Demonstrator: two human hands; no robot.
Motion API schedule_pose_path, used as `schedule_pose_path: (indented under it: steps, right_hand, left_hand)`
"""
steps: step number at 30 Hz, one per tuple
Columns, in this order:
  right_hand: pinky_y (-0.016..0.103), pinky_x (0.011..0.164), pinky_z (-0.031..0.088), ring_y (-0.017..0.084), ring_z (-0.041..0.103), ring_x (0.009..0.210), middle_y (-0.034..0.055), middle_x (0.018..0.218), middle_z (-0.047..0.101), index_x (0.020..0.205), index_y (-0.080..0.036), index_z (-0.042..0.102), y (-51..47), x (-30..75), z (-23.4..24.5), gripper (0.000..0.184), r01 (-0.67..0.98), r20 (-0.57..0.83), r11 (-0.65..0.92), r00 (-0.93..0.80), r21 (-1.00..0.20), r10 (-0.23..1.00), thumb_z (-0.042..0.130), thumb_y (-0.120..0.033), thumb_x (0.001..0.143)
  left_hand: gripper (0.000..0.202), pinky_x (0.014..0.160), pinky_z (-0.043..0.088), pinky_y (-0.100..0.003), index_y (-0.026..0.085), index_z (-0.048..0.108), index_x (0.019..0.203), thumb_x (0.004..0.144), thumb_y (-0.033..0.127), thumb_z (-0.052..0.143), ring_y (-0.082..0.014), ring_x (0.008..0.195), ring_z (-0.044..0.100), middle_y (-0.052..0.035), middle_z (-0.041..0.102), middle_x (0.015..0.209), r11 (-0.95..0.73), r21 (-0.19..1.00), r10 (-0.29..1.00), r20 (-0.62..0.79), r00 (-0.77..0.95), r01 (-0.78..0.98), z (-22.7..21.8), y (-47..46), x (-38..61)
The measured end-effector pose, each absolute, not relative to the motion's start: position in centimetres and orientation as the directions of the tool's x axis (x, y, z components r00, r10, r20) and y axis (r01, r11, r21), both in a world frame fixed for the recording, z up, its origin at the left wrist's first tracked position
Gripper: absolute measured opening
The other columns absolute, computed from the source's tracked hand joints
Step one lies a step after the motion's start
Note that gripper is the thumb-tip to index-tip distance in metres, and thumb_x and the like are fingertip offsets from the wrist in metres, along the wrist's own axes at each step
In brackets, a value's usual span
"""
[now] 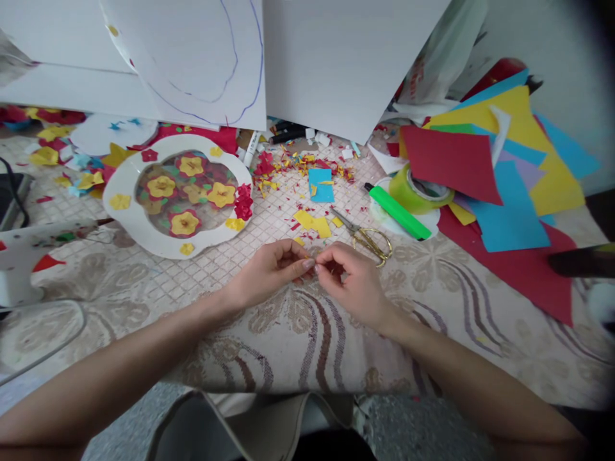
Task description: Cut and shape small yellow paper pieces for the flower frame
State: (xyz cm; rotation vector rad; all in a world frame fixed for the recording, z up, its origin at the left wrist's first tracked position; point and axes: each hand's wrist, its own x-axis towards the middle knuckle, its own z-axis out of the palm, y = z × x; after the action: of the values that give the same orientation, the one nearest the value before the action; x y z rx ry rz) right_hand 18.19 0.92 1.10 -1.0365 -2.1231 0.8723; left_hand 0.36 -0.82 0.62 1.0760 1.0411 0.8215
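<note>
My left hand (pixel 276 266) and my right hand (pixel 353 278) meet fingertip to fingertip above the front of the table. Both are pinched closed; whatever is between the fingertips is too small and hidden to name. Just beyond them lie yellow paper pieces (pixel 312 223) and a blue paper square (pixel 321 186) with yellow scraps on it. Gold-handled scissors (pixel 368 242) rest beyond my right hand, blades pointing away to the left. To the left is a white wavy-edged frame (pixel 120 182) with yellow and red paper flowers on its clear middle.
A green cutter (pixel 398 211) leans near a yellow-green tape roll (pixel 416 192). Coloured paper sheets (pixel 514 211) pile up at right. A white glue gun (pixel 29 256) and its cord lie at left. Large white boards (pixel 336 57) stand at the back, with paper scraps before them.
</note>
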Motion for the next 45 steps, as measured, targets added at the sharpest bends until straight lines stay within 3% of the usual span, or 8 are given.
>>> schedule_pose_path:
  steps: [6,10,13,16,21,28,38,45]
  right_hand:
    - [0.022,0.057,0.04,0.011,0.052,0.065,-0.0008,0.073,0.055,0.078,-0.018,0.054,1.11,18.2,1.01,0.008,0.39,0.196,0.406,-0.476,-0.826,0.857,0.053,-0.01,0.081]
    - [0.022,0.053,0.041,0.011,0.051,0.06,-0.0019,0.069,0.055,0.078,-0.018,0.055,1.34,18.36,0.68,0.007,0.314,0.048,0.223,-0.482,-0.923,0.875,0.053,-0.014,0.084]
    - [0.022,0.057,0.044,0.012,0.055,0.068,-0.0006,0.078,0.057,0.089,-0.018,0.055,1.45,18.54,0.41,0.004,0.245,0.006,0.148,-0.498,-0.958,0.867,0.053,-0.016,0.086]
    - [0.023,0.065,0.045,0.013,0.057,0.081,0.0009,0.091,0.058,0.099,-0.02,0.054,1.46,18.61,0.43,0.014,0.206,0.074,0.21,-0.523,-0.956,0.849,0.052,-0.012,0.087]
    - [0.025,0.071,0.044,0.013,0.056,0.082,0.0003,0.09,0.058,0.091,-0.019,0.057,1.61,18.77,0.7,0.017,0.239,0.137,0.3,-0.526,-0.924,0.839,0.051,-0.005,0.084]
    - [0.028,0.076,0.045,0.015,0.056,0.086,0.0015,0.094,0.057,0.095,-0.019,0.057,1.92,18.95,0.27,0.02,0.189,0.171,0.308,-0.519,-0.932,0.837,0.052,-0.004,0.083]
    - [0.028,0.075,0.044,0.014,0.055,0.085,0.0007,0.09,0.057,0.09,-0.02,0.059,1.83,18.88,0.34,0.013,0.203,0.251,0.4,-0.513,-0.894,0.821,0.056,-0.007,0.086]
    - [0.025,0.074,0.044,0.013,0.054,0.082,0.0001,0.088,0.056,0.091,-0.02,0.057,1.67,18.71,0.33,0.01,0.122,0.151,0.248,-0.518,-0.961,0.842,0.055,-0.01,0.088]
  left_hand:
    - [0.011,0.068,0.049,-0.024,0.013,0.058,0.088,0.08,0.02,0.058,-0.0116,0.073,0.062,-0.0024,0.064,0.08,0.297,0.954,0.907,-0.267,0.325,-0.044,0.64,-0.66,0.19]
    - [0.012,0.068,0.049,-0.024,0.012,0.057,0.09,0.08,0.019,0.058,-0.0105,0.072,0.061,-0.0024,0.063,0.081,0.268,0.962,0.921,-0.24,0.307,-0.055,0.43,-0.7,0.22]
    - [0.02,0.066,0.049,-0.024,0.013,0.052,0.097,0.08,0.021,0.06,-0.0109,0.071,0.062,-0.0017,0.061,0.08,0.28,0.952,0.93,-0.235,0.283,-0.128,0.29,-0.76,0.24]
    - [0.018,0.065,0.049,-0.023,0.013,0.05,0.093,0.08,0.02,0.061,-0.0102,0.068,0.061,-0.0005,0.061,0.076,0.286,0.948,0.928,-0.238,0.286,-0.142,0.4,-0.79,0.19]
    - [0.012,0.066,0.048,-0.022,0.011,0.056,0.088,0.081,0.019,0.06,-0.0094,0.07,0.06,-0.0014,0.061,0.075,0.271,0.955,0.924,-0.225,0.31,-0.116,0.8,-0.7,0.09]
    - [0.02,0.076,0.049,-0.025,0.011,0.058,0.095,0.076,0.014,0.065,-0.0123,0.083,0.062,-0.0059,0.065,0.089,0.239,0.956,0.933,-0.178,0.313,-0.168,0.52,-0.65,0.02]
    - [0.013,0.07,0.048,-0.024,0.011,0.062,0.087,0.078,0.02,0.064,-0.0117,0.076,0.06,-0.005,0.065,0.082,0.088,0.996,0.974,-0.089,0.206,0.014,0.48,-1.01,0.21]
    - [0.015,0.068,0.047,-0.023,0.012,0.061,0.085,0.078,0.024,0.066,-0.0108,0.074,0.058,-0.0033,0.063,0.08,0.069,0.997,0.983,-0.073,0.166,0.03,0.37,-1.04,0.2]
